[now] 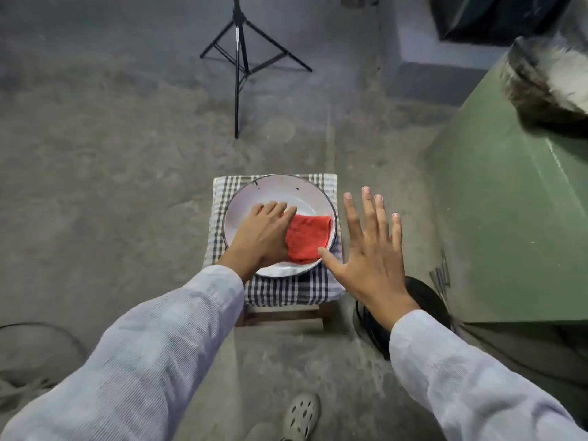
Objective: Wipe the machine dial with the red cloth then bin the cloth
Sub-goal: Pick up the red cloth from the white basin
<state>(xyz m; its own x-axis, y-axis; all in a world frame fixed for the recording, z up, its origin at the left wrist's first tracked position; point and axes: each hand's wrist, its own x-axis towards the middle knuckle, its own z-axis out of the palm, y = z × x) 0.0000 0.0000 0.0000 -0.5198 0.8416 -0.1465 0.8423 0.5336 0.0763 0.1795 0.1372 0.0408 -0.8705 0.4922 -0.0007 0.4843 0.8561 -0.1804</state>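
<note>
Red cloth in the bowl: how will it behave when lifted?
The red cloth lies folded and rumpled, so probably floppy and apt to unfold. It looks thin, likely light. The left hand rests on its edge in the white bowl.

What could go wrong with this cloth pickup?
1. The left hand lies partly on the red cloth in the white bowl, with no grip closed yet; dragging could slide the bowl on the loose checked towel covering the small stool.
2. The right hand is spread open beside the bowl, not steadying it.
3. The dial is not identifiable on the green machine, and no bin is clearly visible.
</note>
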